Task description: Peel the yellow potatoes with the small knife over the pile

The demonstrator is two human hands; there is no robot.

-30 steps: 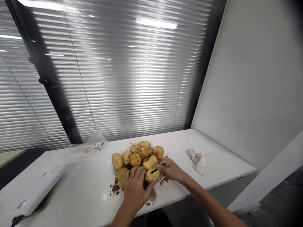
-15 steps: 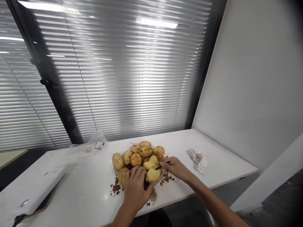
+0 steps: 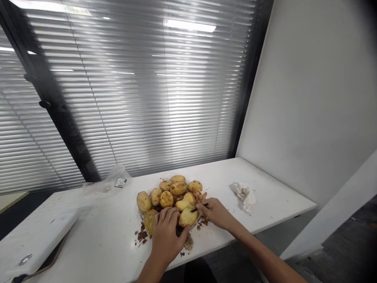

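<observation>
A peeled, pale yellow potato (image 3: 187, 217) rests at the near right of a pile of potatoes. My left hand (image 3: 166, 236) is curved round its left side, the thumb at its lower edge. My right hand (image 3: 216, 214) grips a slim black tool (image 3: 194, 210) whose end lies against the top of that potato; its exact kind is too small to make out. Behind it sits another peeled potato (image 3: 186, 201). Left of my fingers is a darker potato (image 3: 149, 221), partly covered by the hand. Several brownish-yellow potatoes (image 3: 178, 188) fill the back of the pile.
Brown peel scraps (image 3: 141, 236) are scattered around the pile on the white table (image 3: 106, 236). Crumpled tissue (image 3: 246, 195) lies to the right. A clear plastic bag (image 3: 110, 182) with a label is at the back left. A white flat device (image 3: 44, 243) stands at the left.
The whole view has shifted slightly, with the table and hands appearing a little further left. Both hands keep their hold, and the tool stays on the same potato.
</observation>
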